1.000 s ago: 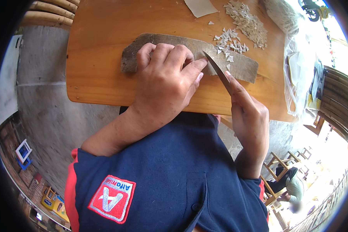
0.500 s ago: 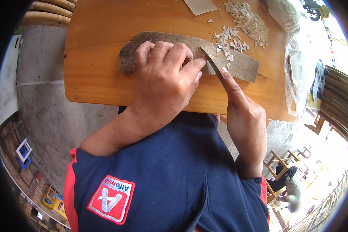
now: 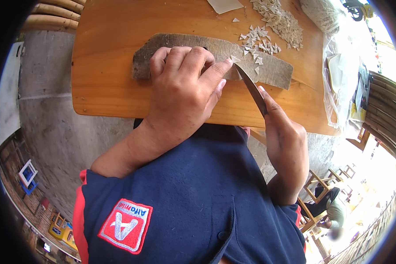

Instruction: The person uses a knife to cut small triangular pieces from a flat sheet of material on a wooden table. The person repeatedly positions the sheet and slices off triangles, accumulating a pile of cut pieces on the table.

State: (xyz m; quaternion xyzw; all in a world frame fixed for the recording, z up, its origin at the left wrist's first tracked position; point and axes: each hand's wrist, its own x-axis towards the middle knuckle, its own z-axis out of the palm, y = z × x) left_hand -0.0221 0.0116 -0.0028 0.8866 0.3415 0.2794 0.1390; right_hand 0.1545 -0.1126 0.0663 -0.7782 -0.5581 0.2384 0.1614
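Observation:
My left hand point(image 3: 185, 92) presses on a worn wooden board point(image 3: 276, 72) with curled fingers, its index fingertip and thumb at a small pale piece. What else lies under those fingers is hidden. My right hand point(image 3: 284, 141) grips a dark knife point(image 3: 251, 86), index finger along the blade, whose tip is just right of my left fingertips, by a white triangle point(image 3: 235, 59). Small triangular pale pieces point(image 3: 255, 39) are scattered on and behind the board's right part, and a dense heap of pieces point(image 3: 277, 24) lies farther back on the orange-brown wooden table point(image 3: 105, 66).
A white sheet point(image 3: 224, 5) is at the table's back. Clear plastic bags with pale sheets point(image 3: 332, 83) line its right side. Wooden stools point(image 3: 312, 180) and another person point(image 3: 334, 211), bent over, are at lower right. Bamboo poles point(image 3: 53, 11) are at upper left.
The knife and my right hand have shifted slightly down and right. My left hand moved slightly left, and a white triangle now shows at its fingertip beside the blade.

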